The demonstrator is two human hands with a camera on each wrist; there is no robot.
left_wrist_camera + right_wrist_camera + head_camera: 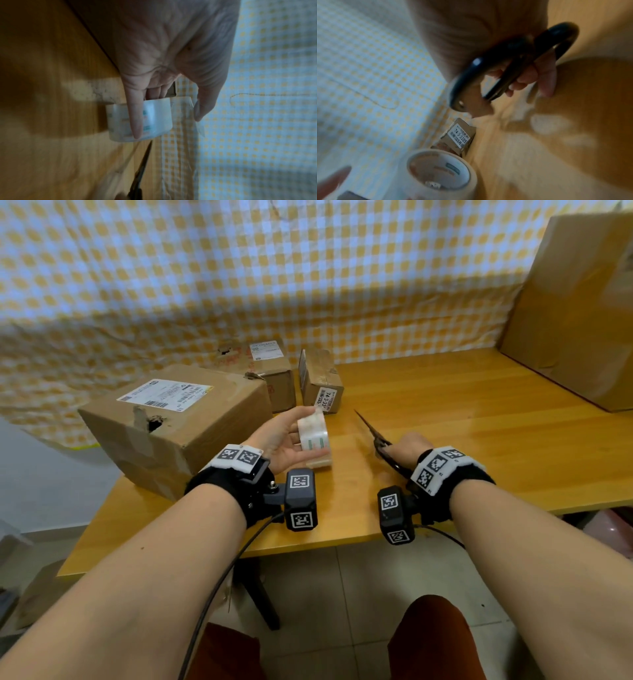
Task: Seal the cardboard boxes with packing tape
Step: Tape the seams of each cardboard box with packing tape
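Closest in, both hands are up over the near edge of the wooden table point(445, 412), tools ready. The left hand point(284, 440) lies palm-up with the roll of tape point(313, 433) in it, fingers wrapped around the roll; the left wrist view shows one finger laid across the outside of the roll and the thumb off to the side, with a short loose end of tape trailing near it. The right hand point(409, 448) is clamped on the scissors point(371, 428), fingers through the black handle loops, blades closed and pointing away toward the boxes.

My read: this is the setup step, tape and cutter in hand, no strip pulled out yet. Next comes freeing the tape end, drawing out a length and laying it over a box seam, so the scissors hand has to spare a finger or wait its turn.

Just left of the tape roll sits the large box point(174, 422), torn open at its near top edge, touching or nearly touching the left wrist. Just beyond the roll stand two smaller boxes: the middle box point(270, 371) and the small box point(322, 385) with a printed label. Far right of the roll, a tall box point(575, 309) leans at the checked cloth point(239, 268).
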